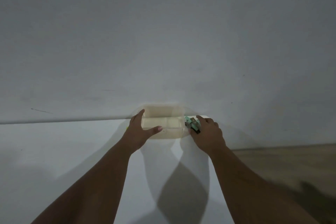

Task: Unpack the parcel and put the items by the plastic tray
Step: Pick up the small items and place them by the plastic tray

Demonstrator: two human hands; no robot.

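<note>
Since the job is to set unpacked bits beside the plastic tray (164, 114), not in it, the left hand (139, 130) looks to be steadying it. The hand straddles the tray's near-left corner w/ fingers (141, 114) straight & spread up the left wall and thumb stretched along the near rim, pressing rather than gripping, prob. so the light tray doesn't skid. The tray is pale, see-through, w/ inner dividers, and sits at the far edge of the white bench (72, 151) against the wall (163, 42). The right hand (207, 132) is just beside the tray's right wall, bent over a cluster of small items (190, 123) (mint green, black, a brownish bit; too blurred to name). Forefinger reaches over the far side and thumb tucks in at the near side, so the cluster lies pinched between them; the other fingers curl over the top & hide the rest. Items touch or v. nearly touch the tray wall, can't tell which. Parcel isn't in view. By my read, placing is about done for these pieces. Wooden floor (281, 160) shows past the bench's right end.
</note>
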